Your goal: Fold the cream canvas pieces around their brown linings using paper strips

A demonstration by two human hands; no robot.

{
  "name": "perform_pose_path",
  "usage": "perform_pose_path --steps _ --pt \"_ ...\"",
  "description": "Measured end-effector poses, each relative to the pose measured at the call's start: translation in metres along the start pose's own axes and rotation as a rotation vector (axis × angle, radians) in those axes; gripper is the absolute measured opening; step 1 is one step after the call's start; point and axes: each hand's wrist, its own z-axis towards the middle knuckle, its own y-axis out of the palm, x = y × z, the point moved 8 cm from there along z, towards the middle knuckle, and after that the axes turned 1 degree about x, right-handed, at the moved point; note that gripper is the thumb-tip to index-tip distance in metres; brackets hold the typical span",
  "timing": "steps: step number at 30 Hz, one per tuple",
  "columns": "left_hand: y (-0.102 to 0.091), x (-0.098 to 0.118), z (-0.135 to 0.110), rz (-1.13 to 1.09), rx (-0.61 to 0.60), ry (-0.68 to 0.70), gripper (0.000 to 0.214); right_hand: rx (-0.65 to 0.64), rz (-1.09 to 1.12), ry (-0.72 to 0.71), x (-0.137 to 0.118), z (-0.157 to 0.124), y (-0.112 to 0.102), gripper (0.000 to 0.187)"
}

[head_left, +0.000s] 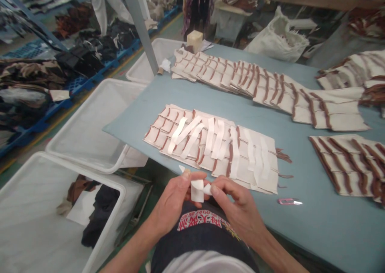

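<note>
Above my lap, in front of the table edge, both hands are closed on a short white fabric strip (pixel 197 192). My left hand (pixel 177 194) has it across the fingers, and a white tip pokes up past the thumb. With thumb and finger, my right hand (pixel 233 196) pinches the strip's right end. Just beyond them lies a stack of cream fabric pieces (pixel 261 142) with brown edging, overlapped in rows. Several loose white strips (pixel 210 136) are laid across that stack. Pink-handled thread snips (pixel 289 201) rest on the table to the right.
The blue-green table (pixel 135 108) also bears a long row of overlapped cream-and-brown pieces (pixel 270 88) and another stack (pixel 349 164) at right. White plastic bins (pixel 99 120) stand against its left side; the nearest holds dark cloth (pixel 100 212). A metal post (pixel 138 24) rises at the far corner. Someone stands beyond.
</note>
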Motion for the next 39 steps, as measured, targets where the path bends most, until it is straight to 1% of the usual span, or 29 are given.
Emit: perform_pose_path --steps 2,4,7,9,12,16,17,19,21,22,24,26,28,31,34,35,38,39 --pt "0.008 0.003 -0.001 0.104 -0.003 0.02 0.07 0.019 0.056 0.108 0.011 -0.005 -0.009 0.037" --pt "0.024 0.004 -0.002 0.171 -0.038 0.04 0.066 0.067 0.086 0.161 0.018 -0.01 -0.022 0.038" --pt "0.054 0.0 -0.004 0.172 -0.097 0.029 0.054 0.142 0.079 0.152 0.024 -0.015 -0.045 0.037" --pt "0.072 -0.008 -0.006 0.148 -0.097 -0.014 0.05 0.155 0.093 0.171 0.032 -0.019 -0.058 0.039" --pt "0.092 -0.019 -0.009 0.129 -0.071 -0.049 0.05 0.145 0.136 0.203 0.043 -0.026 -0.072 0.047" --pt "0.109 -0.029 -0.011 0.122 -0.009 -0.035 0.051 0.116 0.194 0.112 0.038 -0.037 -0.083 0.061" --pt "0.112 -0.031 -0.012 0.133 -0.002 -0.03 0.05 0.104 0.203 0.094 0.036 -0.04 -0.084 0.06" --pt "0.12 -0.033 -0.013 0.178 -0.017 -0.004 0.049 0.105 0.19 0.079 0.033 -0.045 -0.087 0.049" --pt "0.128 -0.033 -0.016 0.231 -0.066 0.041 0.047 0.164 0.163 0.066 0.031 -0.047 -0.094 0.038" --pt "0.132 -0.033 -0.017 0.258 -0.092 0.059 0.045 0.21 0.164 0.058 0.03 -0.049 -0.099 0.035" --pt "0.137 -0.034 -0.021 0.321 -0.116 0.089 0.043 0.3 0.21 0.048 0.031 -0.051 -0.111 0.035" --pt "0.14 -0.037 -0.025 0.404 -0.098 0.117 0.045 0.378 0.304 0.058 0.034 -0.052 -0.126 0.036" --pt "0.144 -0.042 -0.029 0.488 -0.087 0.133 0.051 0.478 0.432 0.049 0.037 -0.054 -0.149 0.037" --pt "0.156 -0.058 -0.033 0.54 -0.132 0.087 0.065 0.655 0.59 -0.02 0.035 -0.056 -0.199 0.036" --pt "0.168 -0.071 -0.031 0.579 -0.192 0.016 0.071 0.836 0.551 -0.065 0.038 -0.056 -0.257 0.038" --pt "0.172 -0.074 -0.029 0.604 -0.22 0.002 0.068 0.892 0.516 -0.049 0.043 -0.054 -0.275 0.039" --pt "0.185 -0.077 -0.026 0.715 -0.334 0.013 0.043 0.988 0.461 0.028 0.07 -0.045 -0.321 0.035" --pt "0.19 -0.077 -0.026 0.753 -0.374 0.024 0.043 1.012 0.443 0.059 0.082 -0.041 -0.333 0.033"
